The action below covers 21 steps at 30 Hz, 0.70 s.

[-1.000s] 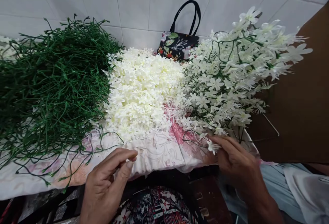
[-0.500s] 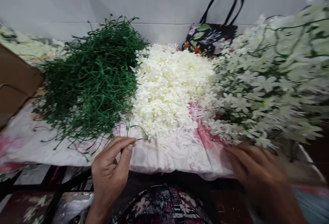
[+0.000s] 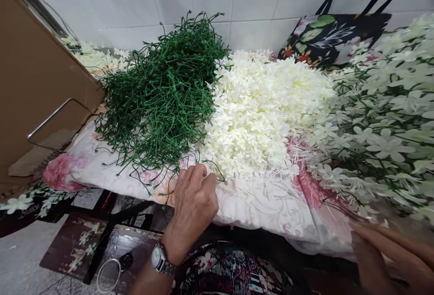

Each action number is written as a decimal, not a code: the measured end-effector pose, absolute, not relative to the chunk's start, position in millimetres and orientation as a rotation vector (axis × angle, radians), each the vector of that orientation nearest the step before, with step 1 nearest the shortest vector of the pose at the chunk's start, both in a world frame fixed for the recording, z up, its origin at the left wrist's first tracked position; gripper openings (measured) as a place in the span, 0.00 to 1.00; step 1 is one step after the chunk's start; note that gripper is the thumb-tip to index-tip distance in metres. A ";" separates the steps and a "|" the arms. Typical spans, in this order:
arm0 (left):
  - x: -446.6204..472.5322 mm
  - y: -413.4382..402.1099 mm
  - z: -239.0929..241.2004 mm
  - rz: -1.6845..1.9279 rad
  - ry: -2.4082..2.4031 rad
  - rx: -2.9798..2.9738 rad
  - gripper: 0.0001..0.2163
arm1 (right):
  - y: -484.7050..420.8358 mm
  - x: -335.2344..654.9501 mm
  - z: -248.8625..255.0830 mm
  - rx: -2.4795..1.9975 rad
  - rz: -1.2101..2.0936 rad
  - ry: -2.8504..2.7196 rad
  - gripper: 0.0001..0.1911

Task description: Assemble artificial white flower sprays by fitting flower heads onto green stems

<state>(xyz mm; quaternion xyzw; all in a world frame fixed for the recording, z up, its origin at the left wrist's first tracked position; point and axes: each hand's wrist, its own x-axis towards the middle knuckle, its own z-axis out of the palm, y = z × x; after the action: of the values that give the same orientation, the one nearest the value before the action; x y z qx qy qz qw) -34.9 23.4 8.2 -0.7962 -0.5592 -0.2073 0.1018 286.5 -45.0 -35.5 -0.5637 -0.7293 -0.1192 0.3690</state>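
1. As the left hand (image 3: 195, 195) bends over the near edge of the green stem pile (image 3: 162, 100), its fingertips curl out of sight; whether they pinch a stem is hidden.
2. Over at the near right, well apart from it, the right hand (image 3: 389, 252) is a blur beside the white flower sprays (image 3: 386, 146); what it holds, if anything, can't be made out.
3. So the step in hand looks like picking out a stem, and the next move seems to call for a fine pinch on one strand and a gentle pull free of the tangle.
4. What a thicket, too! Thin, dark green and criss-crossed, the pile sits left of centre on the patterned cloth (image 3: 251, 200), loose ends straying nearward.
5. Just to its right, white blossoms (image 3: 257, 114) heap up, creamy and tightly packed.
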 end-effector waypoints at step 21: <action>-35.0 -18.8 17.9 -2.149 -2.281 -2.570 0.10 | -9.6 150.4 30.4 -0.997 0.647 -2.025 0.07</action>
<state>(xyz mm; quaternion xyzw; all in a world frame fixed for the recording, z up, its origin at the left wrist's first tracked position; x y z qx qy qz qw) -35.0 -18.8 17.9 -0.5695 -0.5055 -0.4762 -0.4399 150.4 -9.6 30.4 -0.3917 -0.7955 0.2539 0.3864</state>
